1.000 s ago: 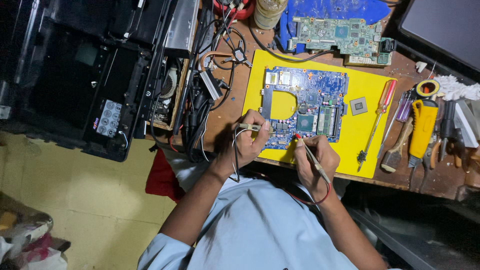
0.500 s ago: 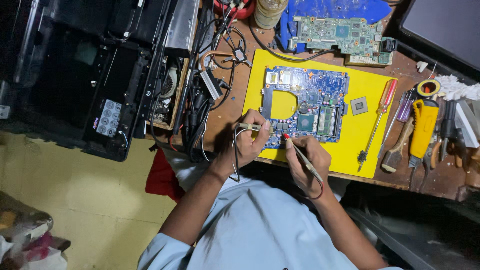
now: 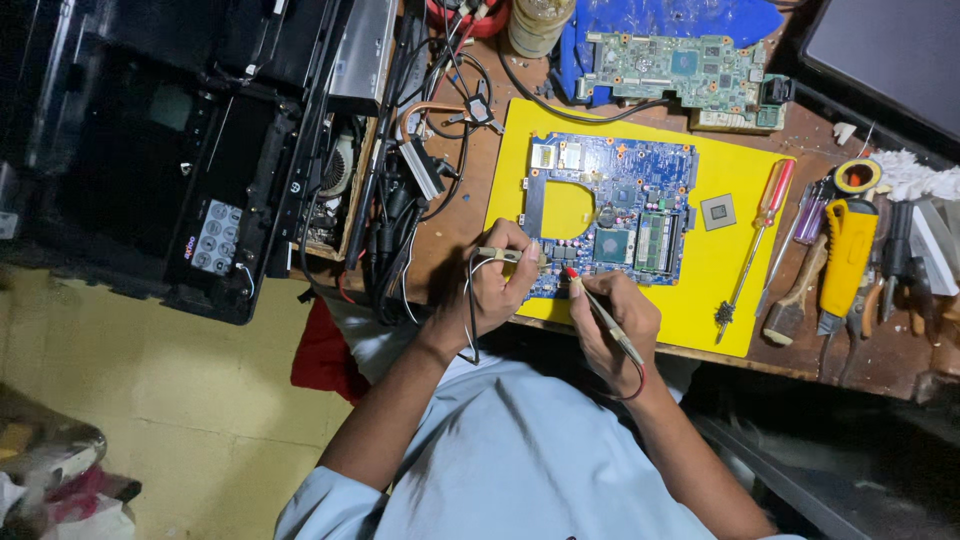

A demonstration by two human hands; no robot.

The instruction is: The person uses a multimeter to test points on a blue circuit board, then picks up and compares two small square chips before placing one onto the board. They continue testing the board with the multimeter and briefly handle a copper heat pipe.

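A blue circuit board (image 3: 620, 215) lies on a yellow mat (image 3: 720, 290) on the wooden bench. My left hand (image 3: 500, 285) rests at the board's near left corner and pinches a pale probe (image 3: 505, 255) with a thin wire trailing down from it. My right hand (image 3: 610, 320) holds a red-tipped probe (image 3: 598, 312) like a pen. Its tip touches the board's near edge, just right of the left hand. Both probe tips sit close together on the board.
A small square chip (image 3: 718, 212) and a red-handled screwdriver (image 3: 765, 220) lie on the mat. Pliers, a yellow-handled tool (image 3: 848, 255) and a tape roll (image 3: 857, 177) crowd the right. A green board (image 3: 680, 65) sits behind, a black opened machine (image 3: 150, 150) and tangled cables (image 3: 420, 200) to the left.
My right hand has shifted the red-tipped probe left and up along the board's near edge, closer to the left hand. The left hand has stayed put.
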